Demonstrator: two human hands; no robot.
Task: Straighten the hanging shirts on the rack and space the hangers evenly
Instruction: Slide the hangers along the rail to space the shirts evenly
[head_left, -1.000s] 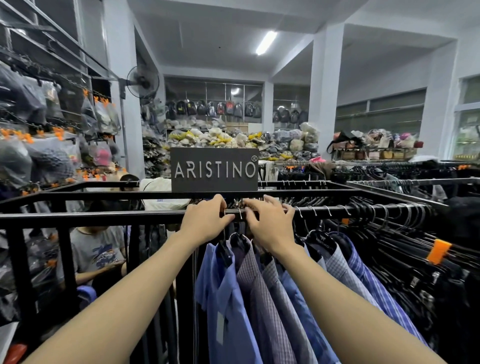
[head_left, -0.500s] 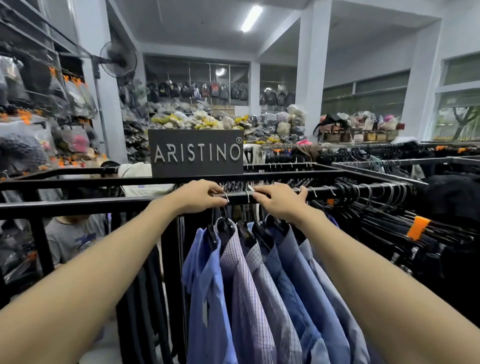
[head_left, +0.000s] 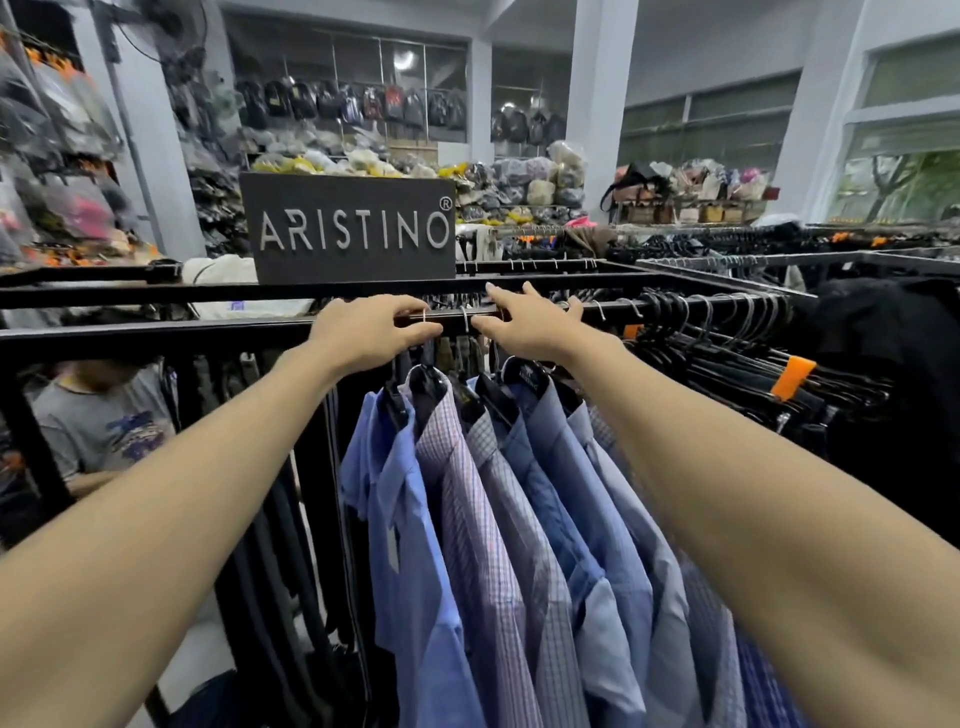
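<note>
"ARISTINO" with a small ® mark, in pale capitals on a dark sign standing on the back bar of the black clothes rack; small pale print on the black hanger neck under the right wrist, too fine to read. Along the front rail, near its middle, a packed row of shirts: plain blue at the left end, then lilac check, grey check, deeper blue, pale blue, and a blue plaid partly hidden by the right forearm. Left hand over the rail, fingers curled and pinching a wire hanger hook at the left end of the row. Right hand just beside it on the rail, fingers straight and spread across the bar, thumb close to a second hook, gripping nothing. Further right along the same rail, a dense bunch of black hangers carrying dark garments, with an orange size tag among them. Beyond the rack's left end, a seated person in a grey printed T-shirt. Compared with half a second ago: right fingers now splayed flat where they were bent over the rail, left pinch unchanged, a slightly wider gap between the two hands, and the camera drawn closer to the rail and sign.
</note>
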